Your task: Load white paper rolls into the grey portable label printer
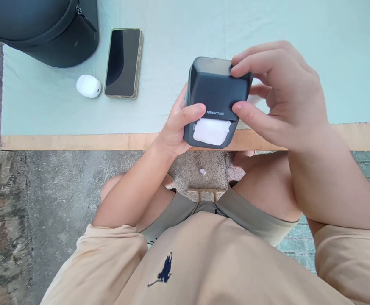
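Note:
A dark label printer (221, 91) with "NIIMBOT" lettering is held up over the table's near edge. White label paper (212, 131) sticks out of the slot at its lower end. My left hand (180, 123) wraps around the printer's left side, thumb lying on the front beside the lettering; the other fingers are mostly hidden behind it. On the right side, my right hand (280, 91) grips the lid's edge, its thumb near the lower right corner and its fingertips at the upper right corner. The lid looks closed.
A smartphone (123, 63) lies on the pale green tablecloth (162, 51), beside a white earbud case (88, 86). A black zippered bag (60, 38) stands at the upper left. The table's wooden edge (108, 142) runs across, above my knees. A paper scrap (203, 172) lies on the floor.

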`<state>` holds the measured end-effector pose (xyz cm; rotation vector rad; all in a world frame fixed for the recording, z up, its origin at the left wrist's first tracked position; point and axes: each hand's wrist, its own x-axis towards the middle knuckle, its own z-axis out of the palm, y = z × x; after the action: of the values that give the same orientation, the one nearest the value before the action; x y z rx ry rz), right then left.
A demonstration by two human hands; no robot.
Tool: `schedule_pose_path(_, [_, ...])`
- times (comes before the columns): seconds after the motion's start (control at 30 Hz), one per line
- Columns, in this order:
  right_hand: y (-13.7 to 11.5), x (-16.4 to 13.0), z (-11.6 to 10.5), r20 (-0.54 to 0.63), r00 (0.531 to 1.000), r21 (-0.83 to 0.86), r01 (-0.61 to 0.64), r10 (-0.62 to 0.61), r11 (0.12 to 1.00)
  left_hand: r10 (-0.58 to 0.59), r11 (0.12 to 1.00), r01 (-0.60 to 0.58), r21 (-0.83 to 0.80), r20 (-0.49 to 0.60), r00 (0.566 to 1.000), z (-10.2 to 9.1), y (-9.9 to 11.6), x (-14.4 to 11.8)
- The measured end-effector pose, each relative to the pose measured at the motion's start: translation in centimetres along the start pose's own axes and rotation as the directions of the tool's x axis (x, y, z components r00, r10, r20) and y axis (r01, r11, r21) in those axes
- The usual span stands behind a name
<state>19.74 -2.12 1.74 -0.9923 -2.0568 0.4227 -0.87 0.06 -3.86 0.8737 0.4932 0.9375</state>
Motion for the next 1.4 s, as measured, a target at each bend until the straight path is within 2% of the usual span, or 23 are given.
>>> schedule_pose_path(0.1, [-0.5,-0.2,0.0,0.056,0.993,0.053,-0.103,0.100,0.993,0.002,1.000,-0.002,0.023,-0.036,0.999,0.1,-0.1,-0.1])
schedule_pose_path(0.23, [0.1,-0.6,0.3,0.071,0.984,0.215,-0.173,0.161,0.961,-0.003,0.999,0.005,0.041,-0.055,0.998,0.2,-0.1,-0.3])
schedule_pose_path(0.33, [0.7,-0.9,0.5,0.082,0.986,0.272,-0.164,0.147,0.948,0.001,0.999,0.000,0.033,-0.038,0.999,0.2,0.0,-0.3])
schedule_pose_path(0.6, [0.9,-0.8,0.4,0.060,0.993,0.253,-0.112,0.100,0.961,-0.052,0.999,0.052,0.005,-0.017,0.999,0.0,0.2,-0.3])
schedule_pose_path(0.7, [0.8,-0.9,0.7,0.019,0.997,0.219,-0.082,0.079,0.972,-0.038,0.999,0.038,-0.008,-0.026,0.999,0.1,0.1,-0.4])
schedule_pose_path(0.8, [0.7,-1.0,0.7,-0.014,0.999,0.082,-0.049,0.050,0.995,-0.023,0.998,0.023,-0.063,-0.002,1.000,0.4,0.1,-0.4])
schedule_pose_path(0.9, [0.6,-0.9,0.4,-0.074,0.997,-0.123,-0.017,0.008,0.992,-0.076,0.994,0.075,-0.082,0.002,0.997,0.7,0.1,0.0])
schedule_pose_path(1.0, [0.9,-0.7,0.1,-0.153,0.986,-0.253,0.028,-0.068,0.967,-0.140,0.987,0.134,-0.085,-0.063,0.988,0.9,0.0,0.5])
schedule_pose_path(1.1, [1.3,-0.6,0.0,-0.108,0.991,-0.236,0.051,-0.078,0.970,-0.158,0.985,0.148,-0.083,-0.131,0.979,0.8,-0.2,0.7])
schedule_pose_path(1.3, [0.8,-0.8,0.0,-0.005,0.997,-0.152,0.075,-0.077,0.985,-0.163,0.985,0.150,-0.085,-0.170,0.972,0.6,-0.2,0.6])
schedule_pose_path(1.4, [0.6,-0.9,-0.4,0.049,0.998,-0.135,0.040,-0.033,0.990,-0.168,0.985,0.160,-0.057,-0.195,0.966,0.6,-0.1,0.7])
